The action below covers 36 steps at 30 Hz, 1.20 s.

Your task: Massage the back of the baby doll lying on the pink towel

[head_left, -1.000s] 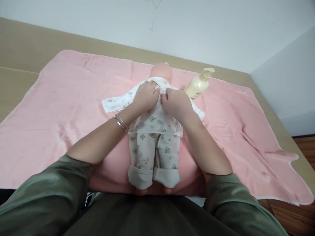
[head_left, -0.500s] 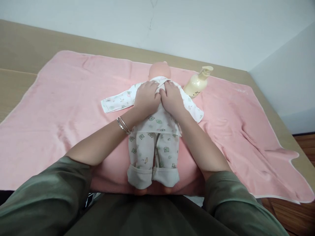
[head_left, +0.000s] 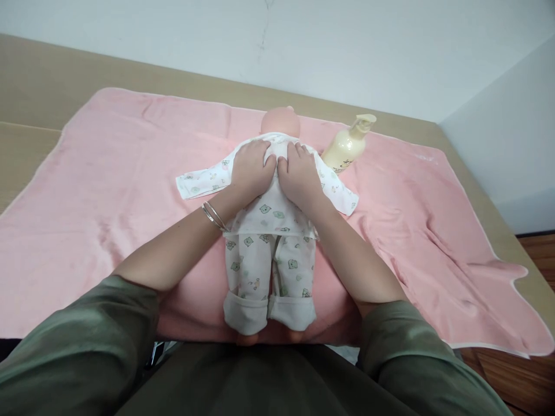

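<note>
A baby doll point(head_left: 280, 122) lies face down, its head away from me and its feet at the near edge. It wears a white printed top point(head_left: 271, 215) and matching trousers point(head_left: 291, 267) with turned-up cuffs. On the left of the upper back rests my left hand point(head_left: 252, 169), palm down, fingers stretched out over the cloth. My right hand point(head_left: 299, 173) lies flat on the right side of the back, fingers forward. The two thumbs point up near the spine with a small gap between them. Both palms are hidden against the top.
Under the doll a pink blanket point(head_left: 130, 190) covers much of the wooden table point(head_left: 56, 63). A cream pump bottle point(head_left: 348, 144) stands tilted-looking by the doll's right-hand sleeve. A white wall point(head_left: 173, 34) rises behind the table.
My left hand has slid slightly left, and the gap between the hands has widened. The overlapping fold at the doll's collar now lies flatter. The right hand has barely moved.
</note>
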Motion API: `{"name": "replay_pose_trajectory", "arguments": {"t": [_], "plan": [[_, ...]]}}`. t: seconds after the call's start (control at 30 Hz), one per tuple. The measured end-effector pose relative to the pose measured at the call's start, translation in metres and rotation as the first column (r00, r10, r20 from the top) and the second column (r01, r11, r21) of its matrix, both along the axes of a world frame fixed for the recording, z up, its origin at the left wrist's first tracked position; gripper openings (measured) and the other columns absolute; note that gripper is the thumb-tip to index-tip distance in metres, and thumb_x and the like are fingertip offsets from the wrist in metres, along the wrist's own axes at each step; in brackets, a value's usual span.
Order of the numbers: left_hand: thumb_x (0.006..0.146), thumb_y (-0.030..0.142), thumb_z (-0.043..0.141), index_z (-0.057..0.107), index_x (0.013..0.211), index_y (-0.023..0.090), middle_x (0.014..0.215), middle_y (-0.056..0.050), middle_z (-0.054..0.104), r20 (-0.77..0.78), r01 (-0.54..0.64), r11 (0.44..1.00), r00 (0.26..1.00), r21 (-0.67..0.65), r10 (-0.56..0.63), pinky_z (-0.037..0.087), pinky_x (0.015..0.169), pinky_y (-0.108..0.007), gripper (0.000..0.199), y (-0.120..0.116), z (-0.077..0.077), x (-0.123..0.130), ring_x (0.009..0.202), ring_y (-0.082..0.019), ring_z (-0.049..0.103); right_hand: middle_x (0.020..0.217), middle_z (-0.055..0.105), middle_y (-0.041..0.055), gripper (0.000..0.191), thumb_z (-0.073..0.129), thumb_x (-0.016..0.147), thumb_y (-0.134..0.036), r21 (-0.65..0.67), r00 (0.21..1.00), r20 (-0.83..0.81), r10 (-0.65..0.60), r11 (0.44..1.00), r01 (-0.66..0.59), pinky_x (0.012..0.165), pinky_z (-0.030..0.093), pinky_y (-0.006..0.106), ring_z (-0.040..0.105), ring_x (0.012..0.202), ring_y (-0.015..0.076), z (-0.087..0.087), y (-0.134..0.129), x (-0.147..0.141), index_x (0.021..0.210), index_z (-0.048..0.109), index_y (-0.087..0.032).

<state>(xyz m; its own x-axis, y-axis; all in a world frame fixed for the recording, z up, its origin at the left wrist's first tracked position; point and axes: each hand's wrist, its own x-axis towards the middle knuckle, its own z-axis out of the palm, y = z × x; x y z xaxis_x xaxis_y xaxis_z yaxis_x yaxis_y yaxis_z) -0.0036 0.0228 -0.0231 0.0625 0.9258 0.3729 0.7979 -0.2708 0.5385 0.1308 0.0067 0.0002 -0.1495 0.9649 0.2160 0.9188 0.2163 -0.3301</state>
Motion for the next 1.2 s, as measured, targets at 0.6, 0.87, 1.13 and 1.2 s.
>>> {"name": "replay_pose_trajectory", "arguments": {"t": [0.6, 0.87, 1.13, 1.2], "plan": [[0.104, 0.031, 0.028, 0.056, 0.140, 0.016, 0.155, -0.022, 0.055, -0.032, 0.014, 0.997, 0.999, -0.078, -0.017, 0.031, 0.131, -0.062, 0.048, -0.010, 0.001, 0.007, 0.153, -0.036, 0.044, 0.169, 0.043, 0.0221, 0.060, 0.034, 0.105, -0.031, -0.012, 0.996, -0.074, -0.045, 0.999, 0.044, 0.135, 0.025, 0.055, 0.036, 0.161, 0.0350, -0.003, -0.002, -0.003, 0.157, 0.046, -0.004], [0.103, 0.027, 0.030, 0.052, 0.145, 0.011, 0.159, -0.025, 0.050, -0.092, 0.016, 0.996, 0.995, -0.088, -0.024, 0.029, 0.130, -0.068, 0.050, -0.019, 0.003, 0.011, 0.156, -0.040, 0.040, 0.173, 0.037, 0.0175, 0.060, 0.034, 0.104, -0.029, -0.031, 0.989, 0.021, 0.149, 0.989, -0.148, 0.135, 0.025, 0.058, 0.034, 0.163, 0.0328, 0.003, 0.010, 0.011, 0.160, 0.043, -0.010], [0.095, 0.023, 0.038, 0.063, 0.133, 0.018, 0.141, -0.015, 0.066, -0.014, 0.047, 0.993, 0.999, -0.111, -0.049, 0.042, 0.125, -0.054, 0.046, -0.004, 0.013, 0.002, 0.137, -0.033, 0.057, 0.166, 0.043, 0.0294, 0.060, 0.027, 0.105, -0.020, -0.067, 0.983, 0.152, 0.098, 0.994, -0.089, 0.129, 0.034, 0.061, 0.038, 0.159, 0.0403, 0.020, -0.022, -0.007, 0.157, 0.040, 0.006], [0.095, 0.024, 0.038, 0.062, 0.135, 0.016, 0.143, -0.015, 0.065, -0.009, 0.050, 0.992, 0.999, -0.120, -0.052, 0.042, 0.125, -0.050, 0.048, -0.002, 0.015, 0.001, 0.136, -0.031, 0.057, 0.161, 0.050, 0.0294, 0.057, 0.028, 0.104, -0.019, -0.039, 0.981, 0.160, 0.108, 0.994, -0.103, 0.126, 0.039, 0.060, 0.044, 0.155, 0.0407, 0.022, -0.026, -0.010, 0.151, 0.048, 0.006]]}}
